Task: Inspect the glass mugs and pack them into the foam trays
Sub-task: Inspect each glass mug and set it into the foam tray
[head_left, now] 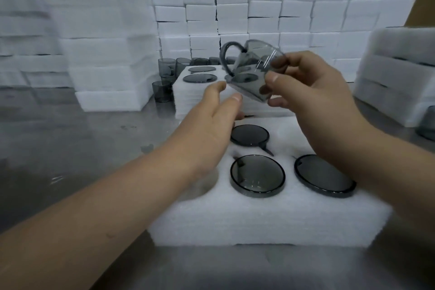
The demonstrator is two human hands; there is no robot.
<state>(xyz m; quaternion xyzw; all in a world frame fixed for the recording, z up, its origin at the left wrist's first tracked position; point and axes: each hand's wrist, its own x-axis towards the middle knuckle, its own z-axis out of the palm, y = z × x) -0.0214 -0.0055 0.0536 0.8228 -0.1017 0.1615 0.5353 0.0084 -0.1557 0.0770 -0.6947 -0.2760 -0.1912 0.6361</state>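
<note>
My right hand (303,87) grips a smoky grey glass mug (251,70) by its body, tilted in the air with its handle pointing up and left. My left hand (219,115) reaches toward it with fingers straight, its fingertips just below the mug, holding nothing. Under both hands lies a white foam tray (259,221) with three grey mugs sunk in its holes: one at the middle (249,134), one at the front (257,175) and one at the right (323,175). An empty hole (202,186) shows beside my left wrist.
A second foam tray (200,96) with mugs in it stands behind. Loose grey mugs (166,77) cluster at its left and rear. Stacks of white foam (106,59) line the left, back and right (397,70). The table (70,148) is bare metal.
</note>
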